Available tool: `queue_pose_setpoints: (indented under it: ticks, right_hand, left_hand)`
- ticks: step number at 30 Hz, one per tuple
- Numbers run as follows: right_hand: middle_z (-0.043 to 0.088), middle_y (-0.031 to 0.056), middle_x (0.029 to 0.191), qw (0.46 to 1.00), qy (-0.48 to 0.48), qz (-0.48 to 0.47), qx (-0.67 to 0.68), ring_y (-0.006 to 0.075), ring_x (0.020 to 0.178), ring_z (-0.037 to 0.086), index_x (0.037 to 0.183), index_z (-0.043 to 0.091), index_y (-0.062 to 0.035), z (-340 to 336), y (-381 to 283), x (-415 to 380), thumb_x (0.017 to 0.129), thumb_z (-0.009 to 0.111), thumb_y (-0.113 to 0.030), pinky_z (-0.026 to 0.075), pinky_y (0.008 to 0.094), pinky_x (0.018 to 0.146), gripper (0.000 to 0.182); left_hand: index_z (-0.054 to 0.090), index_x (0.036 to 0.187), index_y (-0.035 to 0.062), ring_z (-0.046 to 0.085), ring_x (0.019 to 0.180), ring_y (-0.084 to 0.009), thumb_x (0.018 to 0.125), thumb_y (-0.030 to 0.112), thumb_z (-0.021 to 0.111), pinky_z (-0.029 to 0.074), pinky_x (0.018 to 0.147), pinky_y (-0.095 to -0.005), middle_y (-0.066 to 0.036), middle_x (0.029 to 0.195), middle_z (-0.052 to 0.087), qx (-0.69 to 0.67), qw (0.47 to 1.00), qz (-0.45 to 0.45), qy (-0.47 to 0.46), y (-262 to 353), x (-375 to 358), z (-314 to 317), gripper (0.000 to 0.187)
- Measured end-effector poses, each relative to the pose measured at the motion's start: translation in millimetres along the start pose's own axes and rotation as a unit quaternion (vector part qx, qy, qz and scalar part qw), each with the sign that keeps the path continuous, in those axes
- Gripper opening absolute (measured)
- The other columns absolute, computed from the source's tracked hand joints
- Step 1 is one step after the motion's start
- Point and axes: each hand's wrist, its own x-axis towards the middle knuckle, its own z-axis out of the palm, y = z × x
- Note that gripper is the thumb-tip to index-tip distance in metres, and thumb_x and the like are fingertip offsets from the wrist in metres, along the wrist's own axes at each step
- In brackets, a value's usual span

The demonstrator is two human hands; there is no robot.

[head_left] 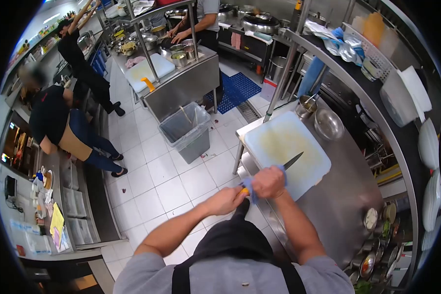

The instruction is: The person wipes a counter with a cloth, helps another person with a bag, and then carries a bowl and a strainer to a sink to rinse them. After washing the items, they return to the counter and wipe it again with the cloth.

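A blue cloth (250, 188) is clamped in the right hand (268, 182) and wrapped around a knife (292, 160), whose blade juts out beyond the knuckles. The yellow handle end (244, 190) of the knife is pinched by the left hand (225, 200), closed just beside the right hand. Under and beyond the blade lies a white cutting board (284, 147) on the steel table (338, 196). Farther out, past the board, a steel bowl (328, 125) is seen. Well away on the left-hand side, a grey bin (186, 130) stands on the tiled floor (157, 186).
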Motion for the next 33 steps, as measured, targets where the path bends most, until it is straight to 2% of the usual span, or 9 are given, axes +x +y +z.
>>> queue_pose_setpoints:
  ticks: [7,8,9,10,11,14,18,23,33]
  right_hand:
    - [0.053,0.0114,0.057,0.985,0.138,0.101,-0.035,0.0294,0.052,0.052,0.059,0.053,-0.0074,-48.1,123.3,-26.1,0.077,0.059,-0.011,0.039,0.0408,0.051,0.020]
    - [0.055,0.0113,0.058,0.967,0.144,0.179,-0.112,0.0262,0.050,0.052,0.060,0.053,-0.0038,-44.8,171.9,-94.0,0.084,0.057,-0.011,0.039,0.0391,0.048,0.025]
    - [0.057,0.0084,0.058,0.839,0.284,0.460,-0.063,0.0207,0.050,0.052,0.061,0.053,-0.0019,-57.2,176.4,-111.1,0.094,0.054,-0.018,0.039,0.0379,0.046,0.037]
    - [0.056,0.0043,0.057,0.796,0.310,0.520,-0.030,0.0170,0.053,0.051,0.062,0.053,0.0000,-81.5,188.7,-140.3,0.101,0.047,-0.030,0.037,0.0380,0.046,0.050]
    - [0.056,0.0054,0.057,0.742,0.214,0.609,-0.180,0.0177,0.053,0.049,0.067,0.060,0.0032,-112.1,198.5,-170.3,0.103,0.044,-0.036,0.040,0.0387,0.048,0.056]
    - [0.054,0.0091,0.060,0.706,0.340,0.615,-0.086,0.0198,0.056,0.045,0.073,0.060,0.0098,-143.2,189.5,-188.4,0.101,0.043,-0.046,0.039,0.0415,0.054,0.065]
    - [0.062,0.0144,0.071,0.677,0.342,0.648,-0.075,0.0226,0.065,0.053,0.085,0.065,0.0107,-115.4,177.8,-202.6,0.100,0.044,-0.046,0.044,0.0416,0.065,0.063]
    - [0.068,0.0198,0.087,0.652,0.329,0.681,-0.050,0.0246,0.077,0.058,0.102,0.067,0.0116,-53.9,142.4,-138.7,0.100,0.046,-0.044,0.047,0.0382,0.077,0.060]
    - [0.069,0.0157,0.084,0.570,0.363,0.731,-0.099,0.0198,0.076,0.058,0.098,0.066,0.0130,0.5,91.0,-101.5,0.100,0.046,-0.044,0.047,0.0368,0.072,0.061]
  left_hand:
    - [0.060,0.107,0.0061,0.061,0.074,-0.0362,0.101,0.033,0.043,0.048,0.068,-0.0447,-0.018,0.076,0.062,0.143,0.980,0.013,-0.140,27.2,24.6,-114.0,0.033]
    - [0.060,0.108,0.0071,0.062,0.073,-0.0336,0.101,0.035,0.044,0.048,0.068,-0.0434,-0.016,0.076,0.063,0.165,0.975,0.017,-0.148,27.0,27.4,-140.8,0.033]
    - [0.062,0.109,0.0081,0.062,0.072,-0.0301,0.101,0.036,0.045,0.049,0.067,-0.0412,-0.014,0.075,0.062,0.170,0.977,-0.027,-0.128,24.5,22.9,-171.4,0.034]
    - [0.063,0.109,0.0092,0.062,0.070,-0.0266,0.100,0.038,0.046,0.049,0.067,-0.0390,-0.011,0.074,0.062,0.172,0.977,-0.073,-0.107,17.5,16.6,-202.2,0.034]
    - [0.064,0.109,0.0095,0.061,0.067,-0.0216,0.099,0.040,0.049,0.049,0.065,-0.0358,-0.007,0.071,0.061,0.156,0.980,-0.103,-0.063,5.8,11.3,-230.4,0.035]
    - [0.065,0.100,0.0027,0.064,0.073,-0.0342,0.094,0.034,0.057,0.050,0.068,-0.0441,-0.019,0.078,0.065,0.263,0.926,-0.247,0.114,3.8,14.6,-293.7,0.033]
    - [0.065,0.096,-0.0012,0.063,0.081,-0.0420,0.086,0.028,0.064,0.050,0.071,-0.0478,-0.025,0.081,0.065,0.425,0.863,-0.168,0.218,-115.9,58.3,-388.8,0.031]
    - [0.066,0.093,-0.0036,0.068,0.068,-0.0331,0.086,0.026,0.067,0.054,0.065,-0.0417,-0.022,0.080,0.068,0.324,0.873,-0.296,0.214,-164.6,131.7,-483.4,0.031]
    - [0.067,0.086,-0.0053,0.063,0.051,-0.0221,0.088,0.020,0.064,0.050,0.046,-0.0348,-0.011,0.062,0.064,0.342,0.881,-0.312,0.099,-253.5,229.8,-587.0,0.026]
